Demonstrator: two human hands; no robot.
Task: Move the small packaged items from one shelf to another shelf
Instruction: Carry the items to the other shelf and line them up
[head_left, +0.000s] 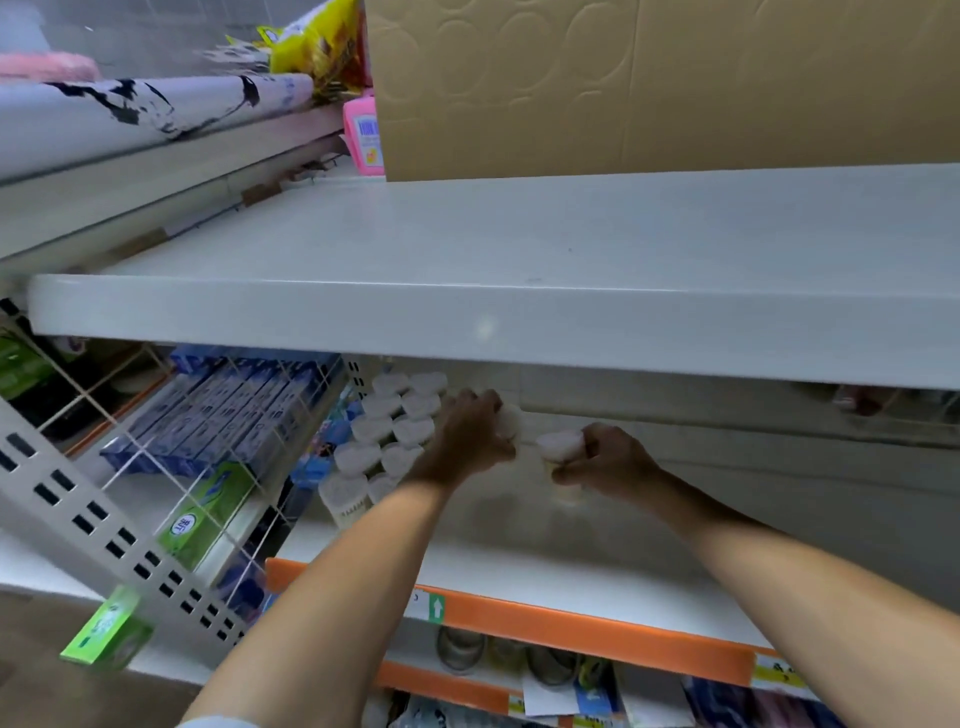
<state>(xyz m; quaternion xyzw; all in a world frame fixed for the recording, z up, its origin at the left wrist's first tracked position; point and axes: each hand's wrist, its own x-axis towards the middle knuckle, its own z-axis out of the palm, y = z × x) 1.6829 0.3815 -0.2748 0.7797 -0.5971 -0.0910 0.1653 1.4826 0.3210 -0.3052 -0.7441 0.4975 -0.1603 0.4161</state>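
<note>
Several small white heart-lidded containers (387, 431) stand in two rows at the left of the lower white shelf (519, 551). My left hand (470, 434) reaches under the upper shelf (519, 249) and grips one such container (510, 420). My right hand (605, 460) holds another container (558, 448) just to the right, slightly above the shelf surface. The two held containers are close together, nearly touching. The upper shelf's top is bare across its front.
A large cardboard box (649, 83) stands at the back of the upper shelf, a pink item (363, 132) beside it. Left of a wire divider (218, 447) lie blue boxes (218, 410) and green packs (205, 514). An orange price rail (571, 629) edges the lower shelf.
</note>
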